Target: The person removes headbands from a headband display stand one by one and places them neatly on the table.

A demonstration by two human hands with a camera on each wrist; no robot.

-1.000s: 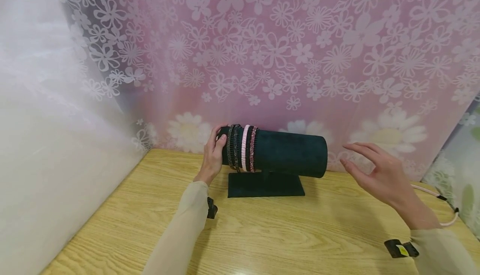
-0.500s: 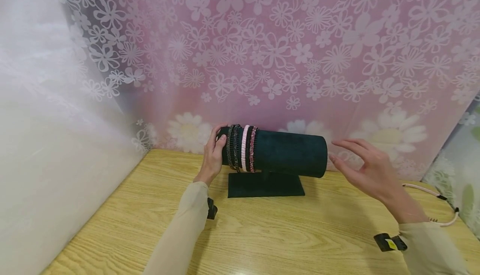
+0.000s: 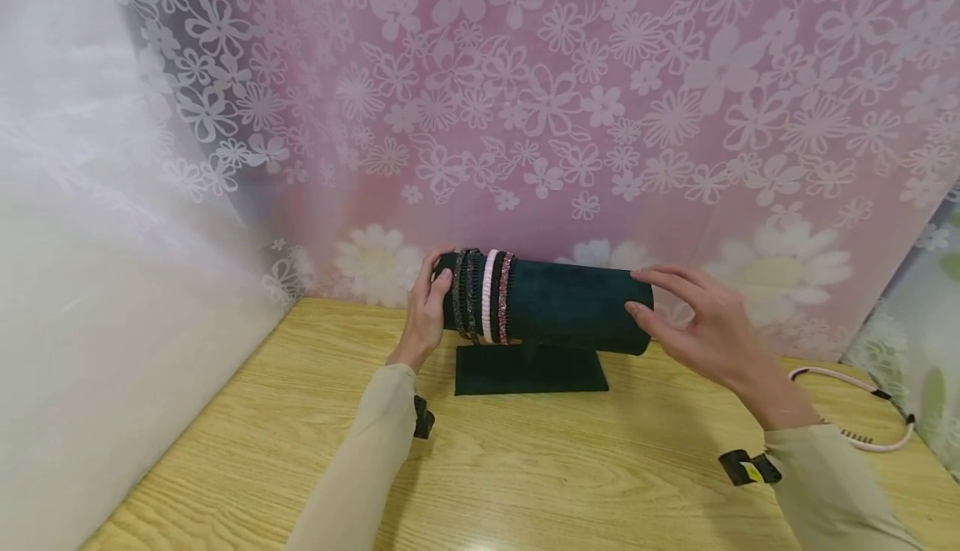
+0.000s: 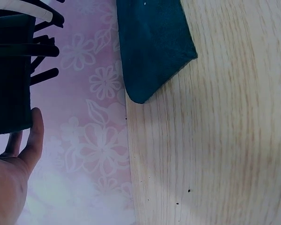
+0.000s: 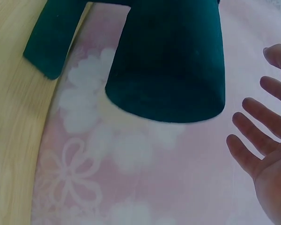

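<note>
A dark green velvet headband stand point(image 3: 570, 305), a horizontal cylinder on a flat base point(image 3: 531, 370), stands on the wooden table. Around its left half sit several headbands: dark glittery ones point(image 3: 462, 294), a pale pink one point(image 3: 489, 297) and a red-pink sparkly one point(image 3: 505, 297). My left hand point(image 3: 427, 309) grips the cylinder's left end, thumb in front; in the left wrist view its fingers point(image 4: 35, 138) reach along that end. My right hand point(image 3: 705, 326) overlaps the right end in the head view. The right wrist view shows its spread fingers point(image 5: 257, 124) apart from the cylinder, holding nothing.
Another pale pink headband point(image 3: 892, 446) with black bits lies on the table at the right, partly behind the right sleeve. A pink flowered curtain point(image 3: 525, 117) hangs close behind the stand, and a white sheet point(image 3: 112, 284) borders the table's left side.
My right hand has moved left, from beside the stand to over its right end, uncovering more of the pink headband on the table. The left hand and the stand have stayed put.
</note>
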